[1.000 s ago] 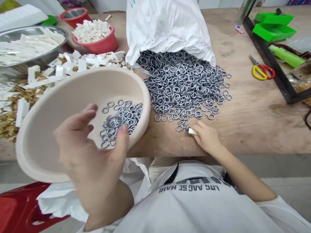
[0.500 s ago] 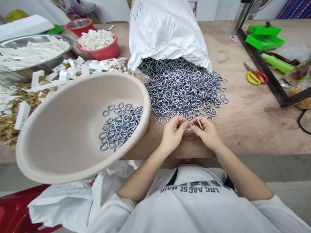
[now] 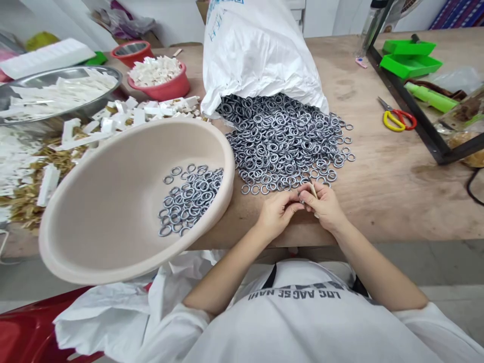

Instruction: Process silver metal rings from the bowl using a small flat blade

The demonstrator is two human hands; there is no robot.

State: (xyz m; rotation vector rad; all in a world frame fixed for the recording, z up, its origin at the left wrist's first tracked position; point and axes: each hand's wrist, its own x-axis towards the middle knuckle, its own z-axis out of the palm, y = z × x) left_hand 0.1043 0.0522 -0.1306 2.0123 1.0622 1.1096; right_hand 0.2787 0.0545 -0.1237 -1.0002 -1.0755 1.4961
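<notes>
Grey metal rings [image 3: 283, 143] lie heaped mid-table, spilling from a white bag [image 3: 260, 50] on the far side. Just at the heap's near edge we bring our hands together: our left hand [image 3: 275, 214] pinches one ring [image 3: 301, 198], mostly hidden, and our right hand [image 3: 325, 205] is closed on a thin pale tool [image 3: 313, 189]. We see more rings [image 3: 191, 199] in the beige basin [image 3: 102, 201] to the left; scissors [image 3: 394, 111] lie to the right.

The left hand [image 3: 278, 216], earlier blurred over the beige basin [image 3: 102, 201] at left, now meets the right hand [image 3: 325, 205] right of centre; its pale tool [image 3: 313, 189], previously pointing left, slants up the frame.
</notes>
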